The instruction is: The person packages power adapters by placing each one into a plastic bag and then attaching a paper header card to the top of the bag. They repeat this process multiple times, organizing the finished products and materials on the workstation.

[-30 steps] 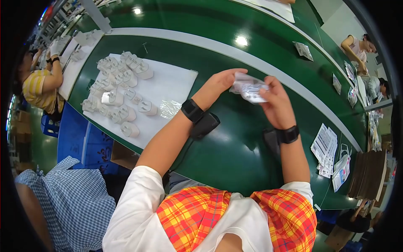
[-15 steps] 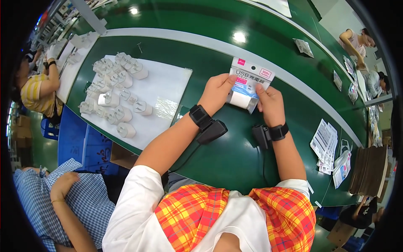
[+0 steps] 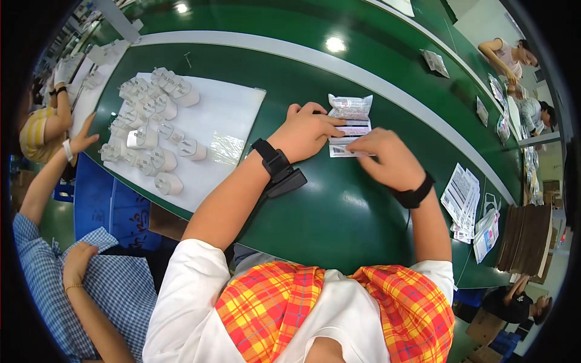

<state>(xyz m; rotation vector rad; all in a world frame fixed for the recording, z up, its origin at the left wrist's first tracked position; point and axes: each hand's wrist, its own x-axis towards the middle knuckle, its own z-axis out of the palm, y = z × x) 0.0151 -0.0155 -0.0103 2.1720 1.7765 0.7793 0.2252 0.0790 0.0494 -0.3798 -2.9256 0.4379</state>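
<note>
A small plastic packet (image 3: 350, 107) lies on the green table in front of me, its printed back with a barcode facing up. The far part bulges and looks crinkled, while the near part lies flat. My left hand (image 3: 307, 134) rests at its left edge with the fingers stretched out onto it. From the right, my right hand (image 3: 390, 158) reaches over the near end, its fingertips touching the flat part and the thumb apart below. Both hands hide some of the packet. Left of my left arm, several white plug adapters (image 3: 142, 137) stand on a white sheet (image 3: 227, 100).
Flat printed packets (image 3: 461, 199) lie in a pile at the right, beside another packet (image 3: 486, 236) and a stack of brown cardboard (image 3: 525, 239). A pale rail (image 3: 290, 41) crosses behind the work area. A person in blue checks (image 3: 115, 290) sits close on my left.
The packet, held up front-side showing between both hands, now lies face down on the table. My right hand has moved over its near end. The neighbour's arm on the left has reached forward.
</note>
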